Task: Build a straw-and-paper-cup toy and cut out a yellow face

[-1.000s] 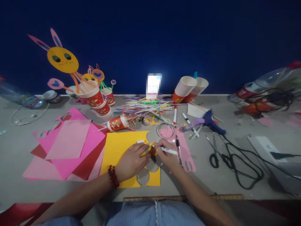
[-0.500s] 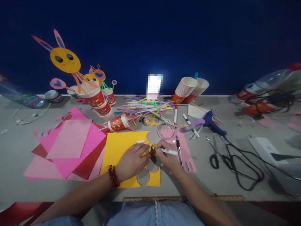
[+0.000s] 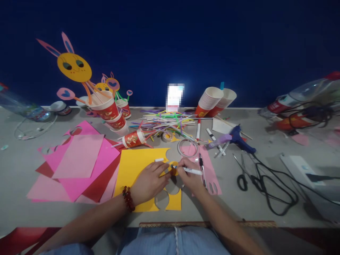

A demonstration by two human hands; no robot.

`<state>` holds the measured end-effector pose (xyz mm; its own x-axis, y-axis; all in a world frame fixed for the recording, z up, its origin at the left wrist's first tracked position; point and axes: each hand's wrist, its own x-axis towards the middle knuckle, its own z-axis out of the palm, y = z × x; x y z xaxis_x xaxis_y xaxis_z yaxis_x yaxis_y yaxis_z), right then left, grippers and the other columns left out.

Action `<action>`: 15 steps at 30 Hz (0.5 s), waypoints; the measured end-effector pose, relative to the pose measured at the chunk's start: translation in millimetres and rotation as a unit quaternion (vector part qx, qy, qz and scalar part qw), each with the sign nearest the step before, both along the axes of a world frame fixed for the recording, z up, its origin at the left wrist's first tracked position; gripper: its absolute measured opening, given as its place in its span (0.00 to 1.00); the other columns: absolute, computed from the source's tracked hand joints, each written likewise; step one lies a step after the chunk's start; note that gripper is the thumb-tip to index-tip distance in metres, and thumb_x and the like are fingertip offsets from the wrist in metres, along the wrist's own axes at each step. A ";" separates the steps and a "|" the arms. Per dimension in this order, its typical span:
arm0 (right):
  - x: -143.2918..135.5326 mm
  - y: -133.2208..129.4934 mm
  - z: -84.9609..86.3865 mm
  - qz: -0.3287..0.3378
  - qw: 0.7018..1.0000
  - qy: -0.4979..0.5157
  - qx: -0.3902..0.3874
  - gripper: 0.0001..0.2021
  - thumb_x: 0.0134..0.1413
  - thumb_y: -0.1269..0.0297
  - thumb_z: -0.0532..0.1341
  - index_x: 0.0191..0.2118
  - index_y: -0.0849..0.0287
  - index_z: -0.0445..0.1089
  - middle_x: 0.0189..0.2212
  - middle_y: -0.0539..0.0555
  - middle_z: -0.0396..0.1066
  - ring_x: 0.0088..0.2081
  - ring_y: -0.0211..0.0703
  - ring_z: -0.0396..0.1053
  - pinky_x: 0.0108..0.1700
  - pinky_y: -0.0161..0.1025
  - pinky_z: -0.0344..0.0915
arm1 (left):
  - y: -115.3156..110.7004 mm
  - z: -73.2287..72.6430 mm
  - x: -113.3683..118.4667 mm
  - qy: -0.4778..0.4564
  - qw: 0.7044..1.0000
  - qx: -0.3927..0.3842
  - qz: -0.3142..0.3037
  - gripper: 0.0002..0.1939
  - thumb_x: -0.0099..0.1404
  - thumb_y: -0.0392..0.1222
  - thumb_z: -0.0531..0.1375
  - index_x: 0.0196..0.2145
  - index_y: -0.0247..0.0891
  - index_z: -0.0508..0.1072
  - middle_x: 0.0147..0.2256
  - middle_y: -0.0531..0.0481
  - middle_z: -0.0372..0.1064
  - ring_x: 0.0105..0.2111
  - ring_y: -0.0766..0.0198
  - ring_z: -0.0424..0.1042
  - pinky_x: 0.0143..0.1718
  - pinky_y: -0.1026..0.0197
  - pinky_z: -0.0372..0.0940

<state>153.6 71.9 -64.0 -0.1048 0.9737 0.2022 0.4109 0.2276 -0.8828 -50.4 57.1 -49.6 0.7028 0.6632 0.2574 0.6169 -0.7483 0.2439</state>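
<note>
My right hand grips a white marker, its bluish tip down on a small yellow paper disc. Dark marks show on the disc by the tip. Palm down, my left hand lies flat across a yellow sheet with round cut-outs, its fingertips at the disc's left edge. A white marker cap rests on the sheet just above that hand. Right of my right hand is a pink sheet with cut-outs, and a black-and-clear pen lies on it. My left fingers hide part of the disc.
Pink and red sheets lie at left, below cups with paper rabbit faces. Pipe cleaners are heaped at the back, near stacked paper cups. Rightward are a blue glue gun, scissors and black cable.
My right hand and the marker have shifted slightly to the right, and the marker's shadow on the disc has changed. The left hand stays in place.
</note>
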 end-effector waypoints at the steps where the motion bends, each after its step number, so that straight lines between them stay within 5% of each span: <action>1: 0.1 0.0 0.0 0.000 1.000 0.001 0.001 0.08 0.52 0.70 0.55 0.23 0.56 0.61 0.19 0.45 0.61 0.22 0.37 0.58 0.26 0.35 0.55 | -0.1 0.2 0.0 0.001 1.000 -0.001 -0.001 0.12 0.70 0.42 0.57 0.49 0.39 0.73 0.54 0.43 0.70 0.55 0.52 0.67 0.55 0.48 0.67; 15: -0.2 -0.3 2.1 0.005 1.000 -0.004 0.001 0.08 0.51 0.71 0.55 0.23 0.56 0.61 0.18 0.45 0.61 0.22 0.37 0.59 0.26 0.35 0.55 | 0.5 0.3 0.2 0.002 1.000 -0.002 0.000 0.11 0.70 0.42 0.58 0.48 0.39 0.74 0.54 0.43 0.70 0.55 0.52 0.67 0.55 0.49 0.67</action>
